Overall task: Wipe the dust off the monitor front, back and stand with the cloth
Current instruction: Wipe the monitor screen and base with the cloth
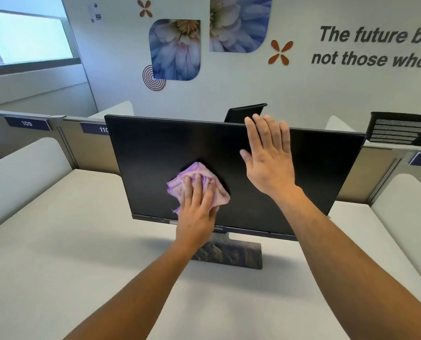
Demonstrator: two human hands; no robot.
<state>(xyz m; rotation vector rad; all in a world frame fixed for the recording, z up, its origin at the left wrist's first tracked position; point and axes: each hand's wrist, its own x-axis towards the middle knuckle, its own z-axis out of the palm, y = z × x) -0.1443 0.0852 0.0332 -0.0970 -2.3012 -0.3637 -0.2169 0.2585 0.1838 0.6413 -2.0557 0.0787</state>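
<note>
- My left hand (196, 204) is flat on the cloth (199, 185), fingers pretty much straight, pressing it against the dark screen of the monitor (155, 155). So not clenched, more of a palm-and-fingers press.
- The cloth is a bunched-up pink and purple thing, sitting low on the screen a bit left of the middle, just above the bottom bezel. Bits of it stick out above and to both sides of my fingers.
- My right hand (269, 155) is released too, fingers straight and spread a little, flat against the upper right part of the screen. The fingertips reach the top edge; can't tell if they hook over it.
- The monitor stands upright on the white desk (69, 241), screen off, facing me, tilted back a touch. Its stand (231, 253) has a flat dark base with a marbled look, partly hidden behind my left wrist.
- Behind the monitor there's a low partition (64, 133) with blue number tags, one reads 109, and the top of another dark screen (243, 112) pokes up past it.
- Far wall has blue flower prints (175, 50), orange petal shapes and big dark lettering. There's a window (25, 38) at the upper left.
- A black slatted thing (396, 130) sits off to the right, can't tell what it is.
</note>
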